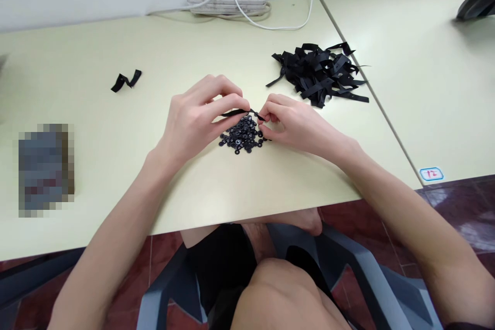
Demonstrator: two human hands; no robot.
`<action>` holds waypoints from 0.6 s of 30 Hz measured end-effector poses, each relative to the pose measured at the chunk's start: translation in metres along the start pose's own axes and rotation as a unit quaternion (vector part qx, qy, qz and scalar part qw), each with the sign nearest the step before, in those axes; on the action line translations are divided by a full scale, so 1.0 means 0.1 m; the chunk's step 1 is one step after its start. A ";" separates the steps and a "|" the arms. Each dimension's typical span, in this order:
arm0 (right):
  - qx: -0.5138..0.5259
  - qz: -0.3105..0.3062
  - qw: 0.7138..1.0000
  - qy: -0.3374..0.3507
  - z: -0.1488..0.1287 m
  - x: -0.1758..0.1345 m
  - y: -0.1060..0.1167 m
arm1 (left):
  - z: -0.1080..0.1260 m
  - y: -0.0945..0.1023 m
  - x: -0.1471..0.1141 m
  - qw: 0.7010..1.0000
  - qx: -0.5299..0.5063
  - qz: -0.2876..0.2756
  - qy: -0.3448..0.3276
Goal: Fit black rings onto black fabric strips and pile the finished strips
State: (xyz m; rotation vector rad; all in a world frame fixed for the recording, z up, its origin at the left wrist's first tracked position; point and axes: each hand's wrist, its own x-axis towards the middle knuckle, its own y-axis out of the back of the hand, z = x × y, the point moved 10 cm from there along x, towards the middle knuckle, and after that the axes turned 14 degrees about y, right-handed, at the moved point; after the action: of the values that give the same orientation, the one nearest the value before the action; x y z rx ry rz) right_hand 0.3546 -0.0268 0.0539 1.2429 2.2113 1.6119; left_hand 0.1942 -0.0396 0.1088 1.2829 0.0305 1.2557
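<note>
A narrow black fabric strip (pixel 232 113) stretches between my two hands, above a small heap of dark round snap-like pieces (pixel 243 136) on the table. My left hand (pixel 207 108) pinches the strip between thumb and fingers. At the strip's other end, the fingertips of my right hand (pixel 280 116) are closed on it; whether a small round piece is also between them, I cannot tell. To the right and farther back lies a tangled pile of similar black strips (pixel 319 75). A folded black strip (pixel 127 80) rests alone at the left.
A power strip (pixel 226 1) with plugs and a white cable (pixel 278 27) sits against the wall. A blurred-out box-like object (pixel 44 170) lies at left. A seam (pixel 371 82) runs between two tables, near a numbered label (pixel 431 174). A black object (pixel 477 2) stands far right.
</note>
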 end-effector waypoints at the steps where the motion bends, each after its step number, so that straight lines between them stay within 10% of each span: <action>1: 0.003 0.000 1.000 0.000 0.00 0.00 -0.01 | 0.00 0.00 0.00 1.000 0.004 0.001 -0.002; 18: 0.035 -0.011 0.999 0.014 -0.07 0.01 0.06 | 0.01 0.04 0.01 1.000 0.014 0.015 -0.011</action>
State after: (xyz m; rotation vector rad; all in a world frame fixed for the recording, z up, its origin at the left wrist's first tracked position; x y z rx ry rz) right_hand 0.3534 -0.0307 0.0619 1.2170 2.3083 1.5667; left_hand 0.1923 -0.0407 0.1123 1.3251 0.0136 1.2713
